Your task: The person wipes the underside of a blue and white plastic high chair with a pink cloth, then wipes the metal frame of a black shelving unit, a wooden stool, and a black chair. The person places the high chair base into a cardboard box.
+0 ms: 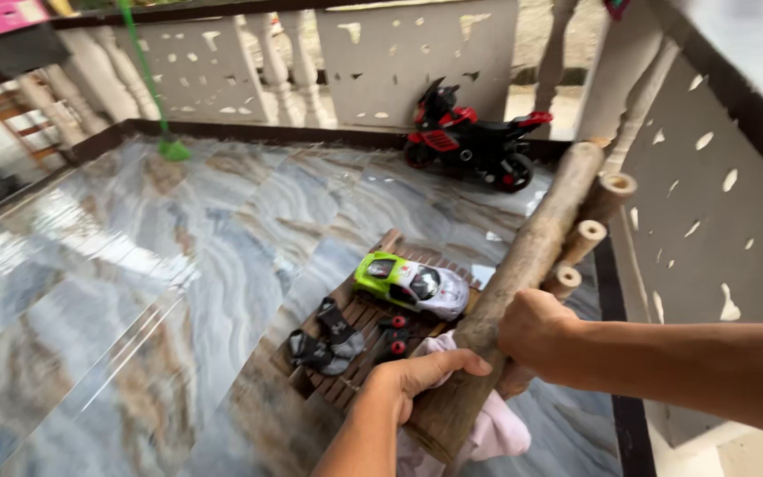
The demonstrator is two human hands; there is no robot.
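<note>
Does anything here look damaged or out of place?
Yes. The balcony wall has many patches of flaked paint. A toy car and dark sandals lie scattered on a wooden pallet.

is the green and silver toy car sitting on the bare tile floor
No, the toy car rests on a slatted wooden pallet beside a pair of dark sandals.

That log [523, 265] is rough, bark-stripped wood; floor tiles [178, 265] are glossy marble-look, toy car [412, 284] shiny plastic, pink cloth [501, 428] soft and matt.
</note>
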